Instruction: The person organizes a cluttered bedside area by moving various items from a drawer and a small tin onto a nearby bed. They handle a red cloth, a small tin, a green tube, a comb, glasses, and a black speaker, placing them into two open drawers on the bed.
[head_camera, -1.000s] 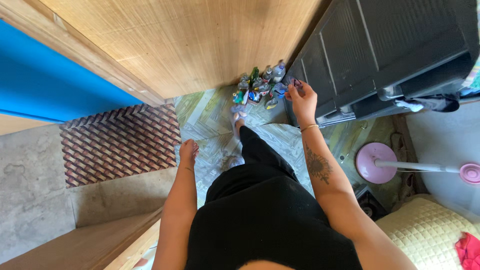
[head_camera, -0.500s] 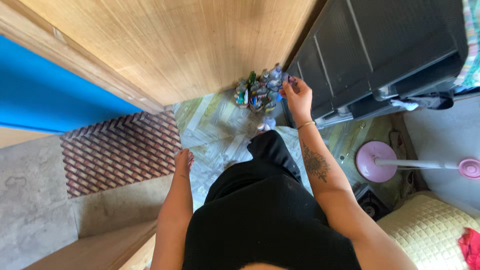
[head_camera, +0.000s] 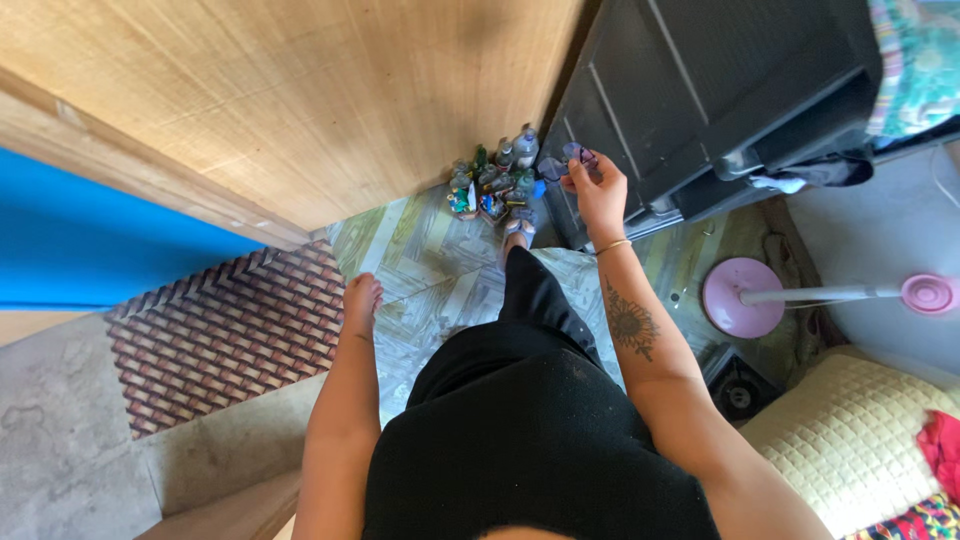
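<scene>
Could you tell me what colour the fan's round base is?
Pale pink fan base, head view.

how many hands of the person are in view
2: the left hand hangs empty over the patterned floor; the right hand is raised by the dark cabinet, holding a small purple thing.

Bright daylight, sharp, wide-angle edge distortion

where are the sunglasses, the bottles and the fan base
sunglasses (head_camera: 570, 160), head view, on a lens
bottles (head_camera: 492, 182), head view, middle of the cluster
fan base (head_camera: 738, 297), head view, on the pink disc
</scene>
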